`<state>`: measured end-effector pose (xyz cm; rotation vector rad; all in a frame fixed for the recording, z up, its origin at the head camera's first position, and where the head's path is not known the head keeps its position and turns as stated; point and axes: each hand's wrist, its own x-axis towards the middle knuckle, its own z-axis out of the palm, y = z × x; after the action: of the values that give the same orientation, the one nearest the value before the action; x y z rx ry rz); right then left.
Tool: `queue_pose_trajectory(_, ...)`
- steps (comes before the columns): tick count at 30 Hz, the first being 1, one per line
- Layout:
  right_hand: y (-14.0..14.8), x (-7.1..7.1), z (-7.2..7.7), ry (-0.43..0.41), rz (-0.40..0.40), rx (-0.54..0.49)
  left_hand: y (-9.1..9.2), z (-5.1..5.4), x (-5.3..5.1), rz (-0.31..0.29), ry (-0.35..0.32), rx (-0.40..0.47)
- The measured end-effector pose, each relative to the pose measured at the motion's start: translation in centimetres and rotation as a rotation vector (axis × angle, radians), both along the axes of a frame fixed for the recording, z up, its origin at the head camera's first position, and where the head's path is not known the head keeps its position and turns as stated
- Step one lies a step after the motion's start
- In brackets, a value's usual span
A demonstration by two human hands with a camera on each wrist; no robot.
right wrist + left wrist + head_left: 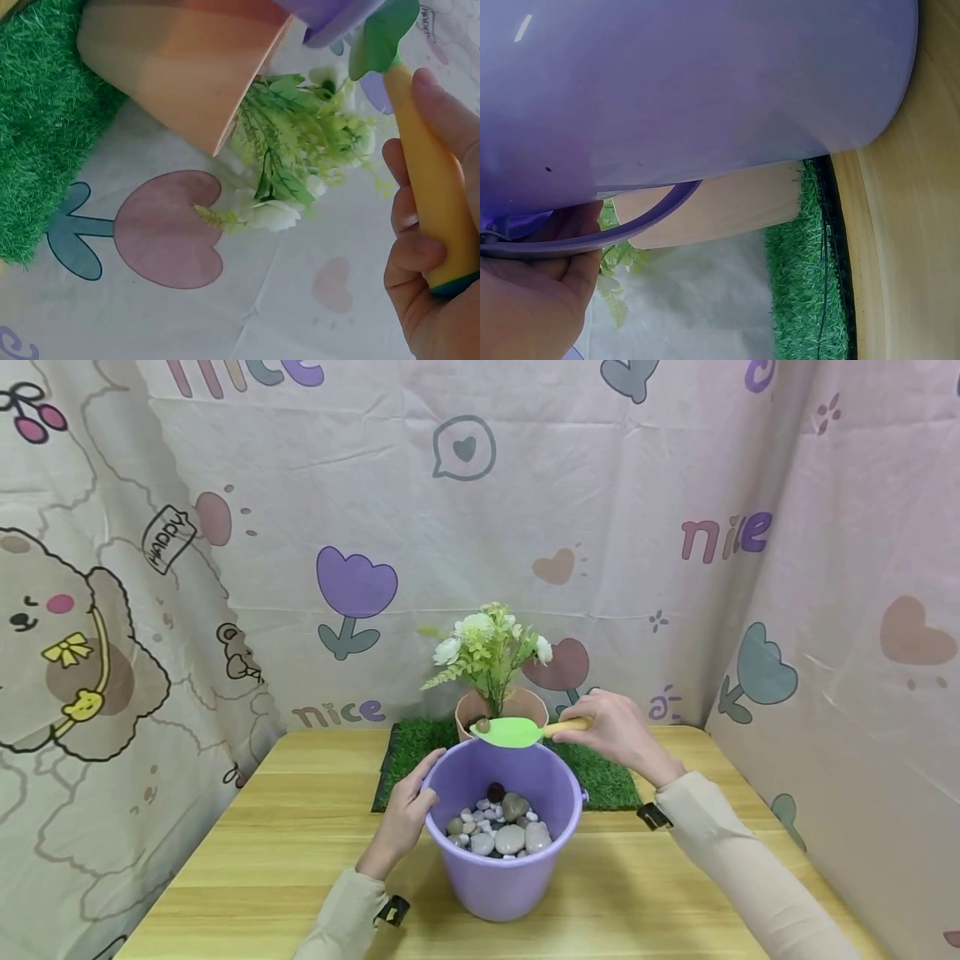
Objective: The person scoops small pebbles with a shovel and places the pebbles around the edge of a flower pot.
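Note:
A purple bucket point(501, 889) stands on the table, with pebbles and larger stones point(510, 837) inside. My left hand point(403, 814) grips its left rim; in the left wrist view the fingers are behind the bucket handle point(649, 217), partly hidden. My right hand point(618, 735) holds a garden trowel by its yellow handle point(431, 176). The trowel's light green blade point(516, 733) is level above the bucket's far rim, pointing left. On its tip sits a small brown stone point(483, 725).
Just behind the bucket is a peach flowerpot point(169, 67) with white flowers point(476, 628) and green leaves. The pot is on a green turf mat point(611, 785). Wooden tabletop point(247, 852) extends to both sides, and a printed cloth point(465, 527) hangs around it.

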<state>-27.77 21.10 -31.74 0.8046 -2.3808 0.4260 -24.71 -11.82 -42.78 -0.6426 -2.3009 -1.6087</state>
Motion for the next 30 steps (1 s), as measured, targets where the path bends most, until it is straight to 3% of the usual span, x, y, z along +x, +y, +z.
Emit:
queue_pose_trajectory(12,-1.3,-3.9,0.4,-0.23,-0.145,0.046,0.0,0.1,0.0,0.001,0.016,0.004)
queue_pose_trajectory(18,-1.7,-5.5,0.2,-0.288,-0.171,0.067,0.1,0.0,0.0,-0.011,0.005,0.016)
queue_pose_trajectory(30,-1.4,-5.3,0.0,-0.312,-0.15,0.002,0.1,-0.2,-0.1,-0.009,0.007,0.006)
